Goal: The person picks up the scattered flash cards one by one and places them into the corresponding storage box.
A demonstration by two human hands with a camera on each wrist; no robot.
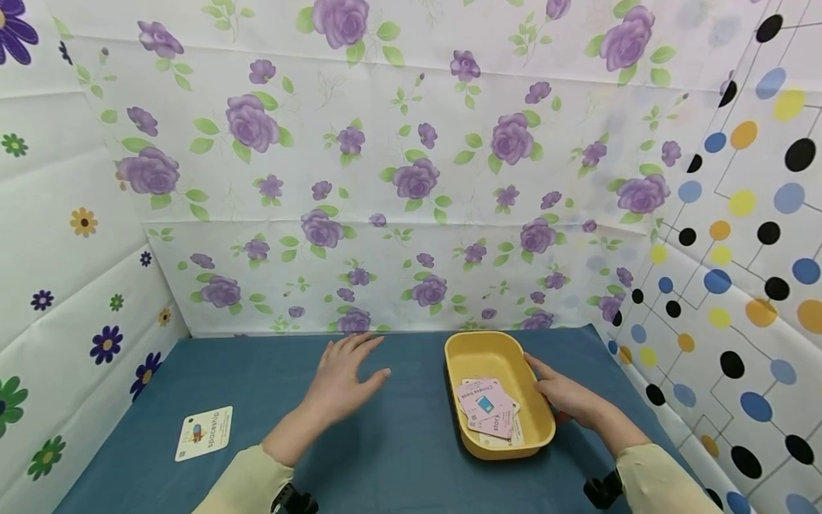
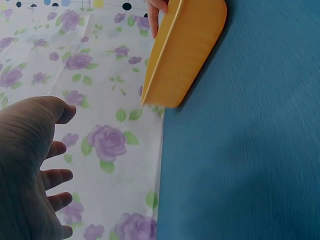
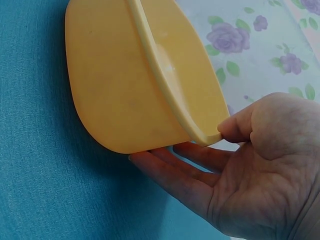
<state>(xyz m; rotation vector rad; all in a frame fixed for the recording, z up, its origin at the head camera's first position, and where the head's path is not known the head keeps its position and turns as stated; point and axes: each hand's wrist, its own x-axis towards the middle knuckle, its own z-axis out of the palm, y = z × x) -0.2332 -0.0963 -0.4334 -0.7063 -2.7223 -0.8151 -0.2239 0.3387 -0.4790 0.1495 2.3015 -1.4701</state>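
My right hand [image 1: 574, 395] holds a yellow plastic bin [image 1: 465, 348] by its right side, thumb at the rim and fingers against the outer wall, as the right wrist view shows. Several picture cards lie overlapping in the bin; the top pink card [image 1: 483, 401] reads "Chinese book". My left hand [image 1: 343, 380] hovers over the table left of the bin, fingers spread and holding nothing. Farther left, a white card [image 1: 204, 433] marked "spaceship" lies flat. In the left wrist view the bin's outer wall [image 2: 187, 50] stands well away from the left fingers [image 2: 59, 177].
A blue cloth [image 1: 398, 428] covers the table. Behind it hangs a sheet with purple roses [image 1: 417, 178]. A flowered sheet [image 1: 70, 235] closes off the left, a dotted one [image 1: 738, 285] the right, near my right forearm.
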